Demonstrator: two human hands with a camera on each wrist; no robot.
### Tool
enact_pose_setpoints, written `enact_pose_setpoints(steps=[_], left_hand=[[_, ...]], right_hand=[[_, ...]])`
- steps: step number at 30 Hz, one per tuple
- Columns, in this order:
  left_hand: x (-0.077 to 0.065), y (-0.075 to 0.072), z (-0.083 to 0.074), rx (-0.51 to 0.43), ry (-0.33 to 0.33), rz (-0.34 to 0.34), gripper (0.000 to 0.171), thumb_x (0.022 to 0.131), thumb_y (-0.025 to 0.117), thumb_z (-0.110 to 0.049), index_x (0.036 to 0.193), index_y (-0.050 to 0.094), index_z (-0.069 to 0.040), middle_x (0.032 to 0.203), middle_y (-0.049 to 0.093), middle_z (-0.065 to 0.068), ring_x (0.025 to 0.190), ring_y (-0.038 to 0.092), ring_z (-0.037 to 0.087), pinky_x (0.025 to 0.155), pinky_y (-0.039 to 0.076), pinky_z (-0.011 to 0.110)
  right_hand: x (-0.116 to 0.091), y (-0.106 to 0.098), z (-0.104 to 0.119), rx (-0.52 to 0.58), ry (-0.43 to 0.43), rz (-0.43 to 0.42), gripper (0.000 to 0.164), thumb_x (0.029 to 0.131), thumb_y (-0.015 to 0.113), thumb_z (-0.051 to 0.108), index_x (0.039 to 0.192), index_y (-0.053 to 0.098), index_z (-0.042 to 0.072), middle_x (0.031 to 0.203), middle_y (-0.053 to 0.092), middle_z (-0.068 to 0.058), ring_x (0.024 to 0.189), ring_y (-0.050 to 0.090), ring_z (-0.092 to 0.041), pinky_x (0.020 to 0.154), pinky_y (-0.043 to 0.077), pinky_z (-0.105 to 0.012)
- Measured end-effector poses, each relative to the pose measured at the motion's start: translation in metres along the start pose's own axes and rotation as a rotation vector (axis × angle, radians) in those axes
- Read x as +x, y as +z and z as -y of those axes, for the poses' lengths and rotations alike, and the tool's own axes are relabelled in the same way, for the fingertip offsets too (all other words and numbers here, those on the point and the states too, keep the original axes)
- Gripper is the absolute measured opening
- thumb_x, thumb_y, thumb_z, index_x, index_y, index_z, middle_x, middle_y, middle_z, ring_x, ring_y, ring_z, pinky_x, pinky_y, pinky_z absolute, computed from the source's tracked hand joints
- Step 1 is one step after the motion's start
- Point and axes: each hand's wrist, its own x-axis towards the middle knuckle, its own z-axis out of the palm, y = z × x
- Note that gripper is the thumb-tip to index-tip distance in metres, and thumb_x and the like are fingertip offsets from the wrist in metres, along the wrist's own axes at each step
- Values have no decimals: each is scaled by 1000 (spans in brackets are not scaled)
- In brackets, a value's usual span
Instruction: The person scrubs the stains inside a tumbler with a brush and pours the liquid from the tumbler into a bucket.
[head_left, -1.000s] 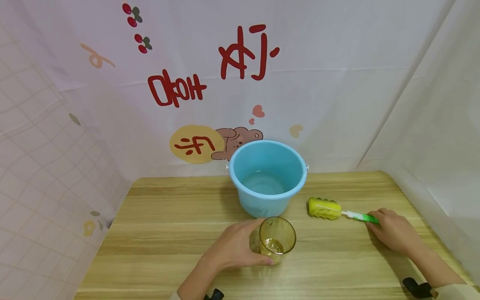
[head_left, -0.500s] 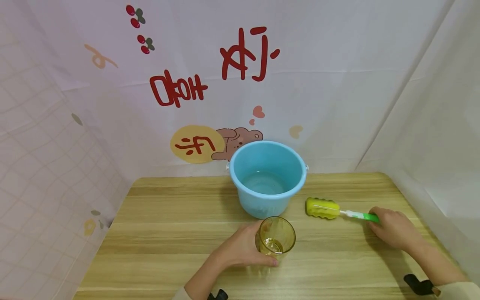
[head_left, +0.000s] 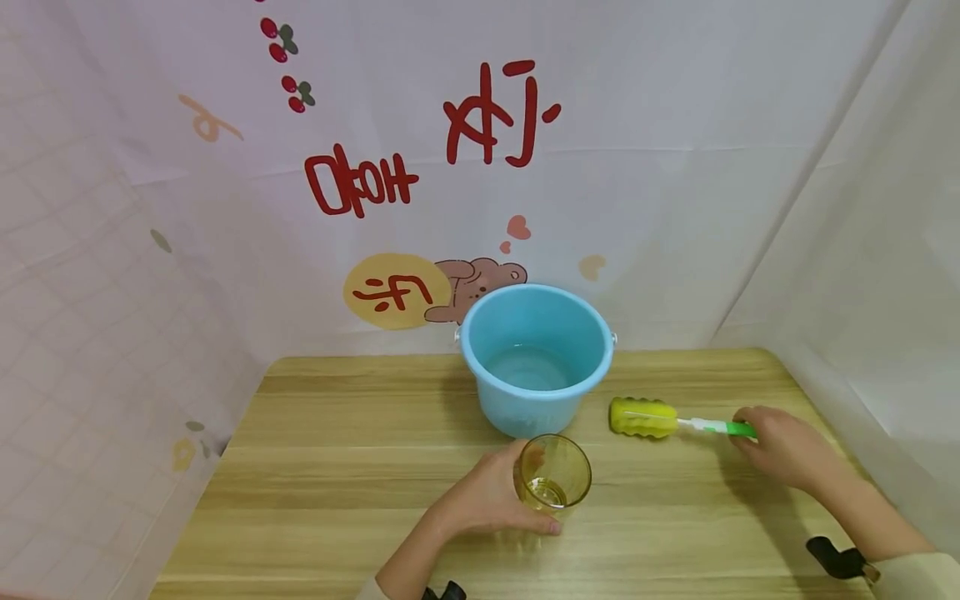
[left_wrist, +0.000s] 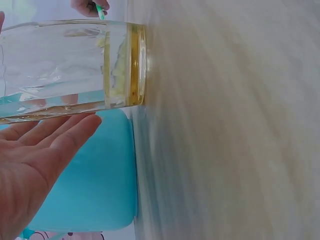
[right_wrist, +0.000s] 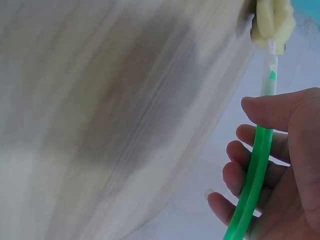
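My left hand (head_left: 491, 492) holds an amber-tinted drinking glass (head_left: 553, 475), thumb across the near side and fingers on the far side. The glass stands upright at the table surface, just in front of the blue bucket (head_left: 517, 400). In the left wrist view, the fingers (left_wrist: 75, 135) lie along the side of the clear glass (left_wrist: 55, 65). On the right, my right hand (head_left: 787, 446) grips the green handle (right_wrist: 257, 165) of a cup brush with a yellow sponge head (head_left: 643, 417). The sponge head points left, towards the bucket.
Shallow water (head_left: 528, 367) shows in the bottom of the bucket, which stands near the back of the wooden table (head_left: 337, 467). White printed cloth (head_left: 637, 183) hangs behind the table and along both sides.
The left thumb has moved further round the near side of the glass. My right hand has shifted the brush slightly left, and the shadow under that hand has spread. The glass stays in place.
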Motion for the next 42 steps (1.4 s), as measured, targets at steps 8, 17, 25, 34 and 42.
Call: enact_pose_setpoints(steps=[8, 17, 25, 34, 42], left_hand=[[0, 1, 1, 4, 4, -25, 88, 69, 100, -38, 143, 55, -22, 130, 64, -8, 122, 59, 8, 108, 47, 34], [1, 0, -1, 5, 9, -14, 88, 71, 100, -35, 145, 54, -23, 131, 64, -8, 123, 59, 9, 108, 47, 34], [0, 0, 1, 2, 8, -16, 89, 70, 100, -38, 145, 54, -24, 132, 64, -8, 123, 59, 10, 109, 47, 35], [-1, 0, 0, -18, 17, -15, 87, 70, 100, -36, 143, 55, -24, 130, 66, -7, 120, 61, 10, 105, 49, 32], [0, -1, 0, -34, 22, -3, 86, 71, 100, -35, 143, 55, -27, 130, 65, -8, 119, 61, 9, 104, 50, 31]], right_hand=[[4, -6, 7, -30, -13, 7, 10, 87, 77, 8, 91, 68, 9, 78, 58, 10, 68, 50, -8, 59, 49, -37], [4, -8, 9, -19, 19, 71, 22, 92, 71, 8, 79, 58, 20, 68, 43, 11, 61, 38, -7, 57, 36, -30], [6, -6, 12, 2, 58, 125, 15, 95, 73, 15, 84, 63, 13, 68, 48, 10, 60, 41, -10, 55, 38, -32], [3, -4, 14, -53, 54, 102, 40, 94, 73, 16, 70, 41, 20, 62, 32, 8, 56, 32, -10, 51, 27, -28], [1, -2, 8, -91, 52, 54, 41, 91, 74, 16, 70, 39, 20, 61, 32, 7, 55, 32, -11, 51, 27, -28]])
